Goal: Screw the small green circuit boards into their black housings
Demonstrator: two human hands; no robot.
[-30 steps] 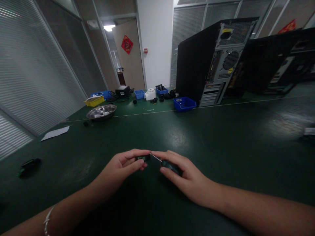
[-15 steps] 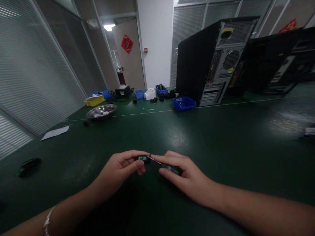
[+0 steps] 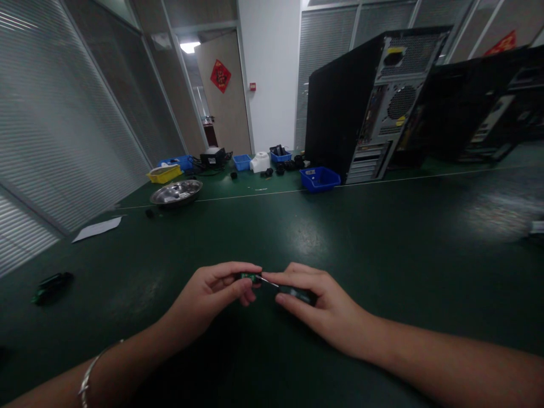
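Observation:
Between the thumb and fingers of my left hand point(image 3: 216, 289) is a small dark part with a green circuit board point(image 3: 247, 277) in it. My right hand point(image 3: 312, 294) is closed round the dark handle of a screwdriver point(image 3: 295, 293). The thin metal shaft points left, and its tip meets the right end of the circuit board. Whether the tip sits in a gap or only touches the edge, I cannot tell. Both hands are just above the green table point(image 3: 272, 238), close together.
A dark part with green on it point(image 3: 51, 287) lies at the left. Farther back are a metal bowl point(image 3: 176, 192), a blue bin point(image 3: 319, 178), a yellow tray point(image 3: 164, 173), a white device point(image 3: 259, 162) and a computer tower point(image 3: 344, 107). Paper point(image 3: 97, 229) lies near the left edge.
The circuit board has tilted in my left hand, so less of its green face shows. Its fingers have shifted slightly right, with the screwdriver tip still against the board.

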